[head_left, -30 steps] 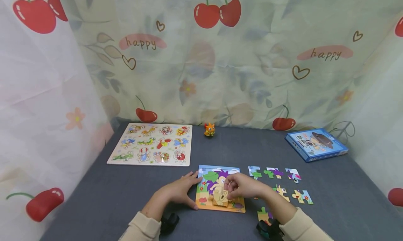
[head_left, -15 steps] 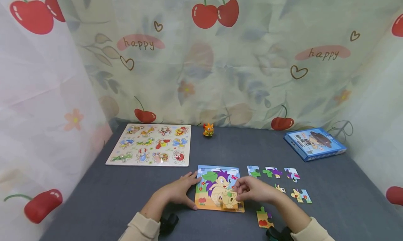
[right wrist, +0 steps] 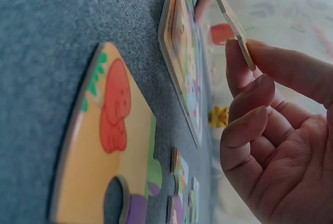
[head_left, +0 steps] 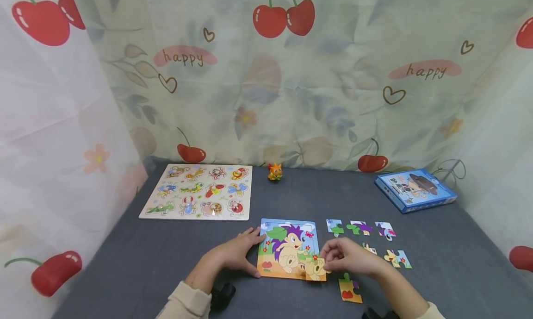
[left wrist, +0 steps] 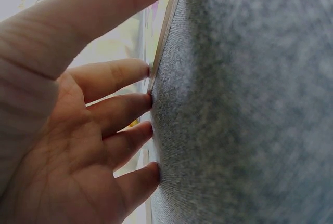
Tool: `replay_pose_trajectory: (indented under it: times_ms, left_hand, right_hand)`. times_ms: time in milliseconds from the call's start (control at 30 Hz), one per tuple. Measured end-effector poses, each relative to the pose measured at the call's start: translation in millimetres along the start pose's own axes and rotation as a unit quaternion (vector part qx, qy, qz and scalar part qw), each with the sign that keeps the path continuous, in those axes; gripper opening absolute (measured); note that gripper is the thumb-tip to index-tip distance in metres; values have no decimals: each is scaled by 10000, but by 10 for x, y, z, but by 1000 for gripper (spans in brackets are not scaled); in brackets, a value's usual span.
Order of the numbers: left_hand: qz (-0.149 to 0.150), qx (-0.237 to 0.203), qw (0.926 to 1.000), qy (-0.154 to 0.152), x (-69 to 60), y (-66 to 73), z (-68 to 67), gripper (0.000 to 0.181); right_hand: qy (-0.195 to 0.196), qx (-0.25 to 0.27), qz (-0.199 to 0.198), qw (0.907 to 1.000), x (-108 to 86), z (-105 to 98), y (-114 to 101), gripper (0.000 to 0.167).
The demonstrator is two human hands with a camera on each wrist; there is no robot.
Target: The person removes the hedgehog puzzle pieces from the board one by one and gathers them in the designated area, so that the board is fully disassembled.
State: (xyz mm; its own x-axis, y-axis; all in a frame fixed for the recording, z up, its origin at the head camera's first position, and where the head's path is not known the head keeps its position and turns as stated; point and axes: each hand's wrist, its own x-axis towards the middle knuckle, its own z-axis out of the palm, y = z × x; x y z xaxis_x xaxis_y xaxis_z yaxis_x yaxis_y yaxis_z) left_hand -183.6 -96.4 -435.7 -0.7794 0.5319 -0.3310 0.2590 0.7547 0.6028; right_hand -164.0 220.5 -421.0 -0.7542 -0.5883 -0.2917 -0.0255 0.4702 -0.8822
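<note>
A small puzzle board (head_left: 287,222) with a purple-haired hedgehog picture lies at the table's middle front. My left hand (head_left: 235,253) rests at its left side, thumb near the lower corner, fingers spread along the edge. In the left wrist view the fingertips (left wrist: 145,99) touch the table and the board's thin edge. Between thumb and forefinger my right hand (head_left: 349,258) pinches a pale yellow and orange jigsaw piece (head_left: 315,269), raised over the board's lower right corner. Edge-on, that piece (right wrist: 231,21) shows clear of the board in the right wrist view.
Several loose jigsaw pieces lie right of the board, among them one with a red shape (head_left: 349,291). Behind are a white insect puzzle board (head_left: 143,213), an orange toy figure (head_left: 275,172) and a blue box (head_left: 416,189). Patterned cloth walls (head_left: 291,101) enclose the table.
My right hand has carried the pinched piece rightward across the board, from its lower middle to the lower right corner. The left hand has kept its place.
</note>
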Motion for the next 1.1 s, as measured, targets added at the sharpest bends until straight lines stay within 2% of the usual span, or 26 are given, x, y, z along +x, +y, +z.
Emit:
replay_pose_trajectory:
  times_ms: [300,600,900,1100]
  left_hand:
    - [-16,28,10000,-20,0,-14,2,89]
    - [25,22,10000,-23,-10,-3,-14,89]
    - [20,-13,10000,21,-6,-16,8,89]
    - [-18,-1,10000,-3,-8,-3,5,89]
  right_hand:
    - [105,195,177,9996,-194,-61,62,27]
    - [289,401,68,9988,-413,-102,199,31]
    - [524,587,260,9966,-600,-145,316,32]
    - [746,591,620,9935,-719,-183,391,34]
